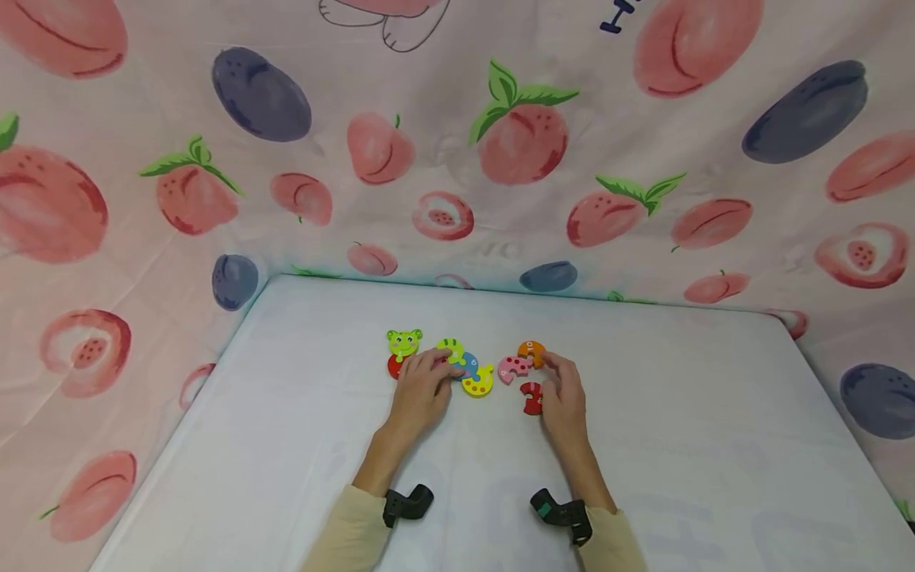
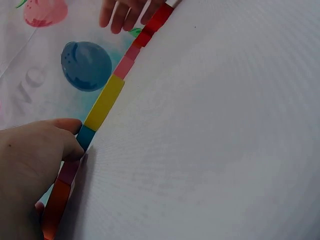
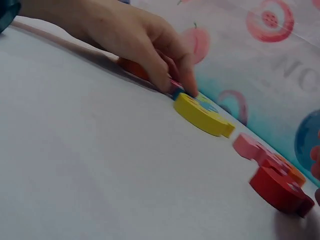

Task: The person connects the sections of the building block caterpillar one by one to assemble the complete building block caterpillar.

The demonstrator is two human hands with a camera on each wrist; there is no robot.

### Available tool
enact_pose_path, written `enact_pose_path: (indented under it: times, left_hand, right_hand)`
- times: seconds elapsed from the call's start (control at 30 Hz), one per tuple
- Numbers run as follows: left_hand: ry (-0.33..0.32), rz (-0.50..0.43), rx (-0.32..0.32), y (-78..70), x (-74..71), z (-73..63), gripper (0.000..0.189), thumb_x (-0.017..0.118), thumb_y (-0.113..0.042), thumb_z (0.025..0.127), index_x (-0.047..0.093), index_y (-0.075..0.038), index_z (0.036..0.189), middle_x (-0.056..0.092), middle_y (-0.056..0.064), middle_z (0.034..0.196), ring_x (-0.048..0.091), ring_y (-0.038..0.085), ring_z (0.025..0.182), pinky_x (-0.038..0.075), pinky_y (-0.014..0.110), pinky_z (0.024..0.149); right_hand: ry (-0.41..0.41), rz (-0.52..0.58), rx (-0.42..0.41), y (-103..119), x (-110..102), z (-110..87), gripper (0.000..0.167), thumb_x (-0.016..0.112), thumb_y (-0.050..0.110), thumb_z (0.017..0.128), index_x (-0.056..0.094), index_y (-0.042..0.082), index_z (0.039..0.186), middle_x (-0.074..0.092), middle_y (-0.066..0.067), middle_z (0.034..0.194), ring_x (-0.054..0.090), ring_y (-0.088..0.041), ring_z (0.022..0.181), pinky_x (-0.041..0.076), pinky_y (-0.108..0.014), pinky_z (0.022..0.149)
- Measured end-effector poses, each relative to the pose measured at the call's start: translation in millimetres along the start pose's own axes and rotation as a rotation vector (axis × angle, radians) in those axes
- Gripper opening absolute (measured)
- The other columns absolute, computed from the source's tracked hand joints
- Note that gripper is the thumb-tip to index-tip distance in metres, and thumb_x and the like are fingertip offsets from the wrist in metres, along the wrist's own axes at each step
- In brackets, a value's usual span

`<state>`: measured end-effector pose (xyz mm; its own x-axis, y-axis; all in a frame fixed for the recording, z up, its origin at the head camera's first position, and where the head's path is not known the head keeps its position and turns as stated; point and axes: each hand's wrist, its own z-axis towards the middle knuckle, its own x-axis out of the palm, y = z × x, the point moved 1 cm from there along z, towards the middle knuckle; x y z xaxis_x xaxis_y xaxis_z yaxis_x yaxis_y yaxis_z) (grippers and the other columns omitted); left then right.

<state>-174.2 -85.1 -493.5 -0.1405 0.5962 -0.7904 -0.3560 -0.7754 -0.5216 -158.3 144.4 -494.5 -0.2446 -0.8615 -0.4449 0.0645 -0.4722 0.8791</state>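
In the head view, a row of flat, colourful puzzle pieces begins at a green animal-face piece (image 1: 404, 342) above a red one (image 1: 395, 366). My left hand (image 1: 420, 393) lies over the row's middle, thumb and fingers around the joined pieces close to the green-striped piece (image 1: 450, 347) and blue piece (image 1: 468, 366); it hides part of the row. A yellow piece (image 1: 477, 384) ends that group. To the right, my right hand (image 1: 567, 397) is beside a red notched piece (image 1: 531, 399) and an orange piece (image 1: 530, 350), its fingers loosely bent. A pink spotted piece (image 1: 511, 368) adjoins the orange one.
A white cloth (image 1: 686, 445) covers the table. Behind it hangs a fruit-patterned cloth (image 1: 443, 143), meeting the table's back edge. Black wrist devices (image 1: 409, 504) are strapped over both beige sleeves (image 1: 350, 528).
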Motion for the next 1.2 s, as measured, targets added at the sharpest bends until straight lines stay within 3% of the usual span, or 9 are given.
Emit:
enact_pose_path:
  times: [0.2, 0.47, 0.63, 0.77, 0.9, 1.03, 1.2]
  left_hand:
    - [0.008, -0.012, -0.004, 0.7, -0.7, 0.4, 0.021, 0.063, -0.011, 0.093, 0.075, -0.021, 0.106, 0.06, 0.004, 0.132, 0.047, 0.027, 0.129, 0.029, 0.049, 0.117]
    - [0.016, -0.007, 0.007, -3.3, -2.6, 1.2, 0.021, 0.06, -0.011, 0.093, 0.074, -0.018, 0.106, 0.059, 0.005, 0.132, 0.047, 0.027, 0.13, 0.03, 0.05, 0.116]
    - [0.066, 0.034, -0.034, -10.4, -2.6, 0.7, 0.019, 0.061, -0.024, 0.094, 0.072, -0.019, 0.11, 0.056, 0.006, 0.136, 0.043, 0.028, 0.135, 0.025, 0.057, 0.117]
    - [0.092, 0.086, -0.102, -20.1, -0.8, -0.3, 0.031, 0.065, -0.04, 0.09, 0.07, -0.017, 0.11, 0.054, 0.009, 0.138, 0.04, 0.032, 0.137, 0.02, 0.068, 0.114]
    - [0.093, 0.145, -0.15, -28.4, 1.5, -0.5, 0.042, 0.072, -0.047, 0.083, 0.069, -0.015, 0.11, 0.053, 0.011, 0.137, 0.039, 0.032, 0.135, 0.021, 0.071, 0.111]
    - [0.085, 0.172, -0.163, -30.5, 1.7, -0.9, 0.045, 0.074, -0.048, 0.08, 0.067, -0.017, 0.112, 0.053, 0.01, 0.136, 0.039, 0.031, 0.134, 0.023, 0.071, 0.111]
    - [0.092, 0.172, -0.146, -30.7, 0.7, -1.8, 0.052, 0.072, -0.049, 0.082, 0.064, -0.021, 0.125, 0.052, 0.011, 0.137, 0.038, 0.032, 0.135, 0.022, 0.071, 0.111]
  right_hand:
    - [-0.011, 0.056, 0.102, -8, -9, 3.3, 0.036, 0.035, 0.012, 0.102, 0.049, 0.01, 0.135, 0.054, -0.007, 0.137, 0.052, -0.022, 0.125, 0.038, -0.046, 0.113]
    - [0.04, 0.027, 0.126, -6, -8, 2.6, 0.038, 0.043, 0.006, 0.097, 0.051, 0.008, 0.134, 0.053, -0.01, 0.139, 0.047, -0.027, 0.133, 0.035, -0.047, 0.115]
    - [0.102, -0.021, 0.072, -4, -4, 0.9, 0.041, 0.05, 0.002, 0.092, 0.052, 0.006, 0.133, 0.054, -0.011, 0.137, 0.043, -0.028, 0.137, 0.033, -0.048, 0.116]
    - [0.162, -0.088, 0.004, -4, -2, 0.1, 0.044, 0.055, 0.002, 0.089, 0.054, 0.009, 0.132, 0.056, -0.009, 0.134, 0.048, -0.026, 0.129, 0.039, -0.049, 0.112]
    - [0.231, -0.136, -0.072, -3, -1, -1.5, 0.048, 0.058, 0.003, 0.083, 0.055, 0.01, 0.131, 0.057, -0.008, 0.13, 0.049, -0.025, 0.12, 0.045, -0.05, 0.105]
    - [0.288, -0.162, -0.126, -1, 0, -3.2, 0.049, 0.059, 0.004, 0.08, 0.056, 0.012, 0.128, 0.055, -0.007, 0.132, 0.047, -0.025, 0.12, 0.047, -0.05, 0.102]
    - [0.348, -0.21, -0.152, 1, 2, -5.1, 0.053, 0.061, 0.006, 0.078, 0.056, 0.015, 0.13, 0.049, -0.004, 0.141, 0.043, -0.025, 0.126, 0.05, -0.044, 0.093]
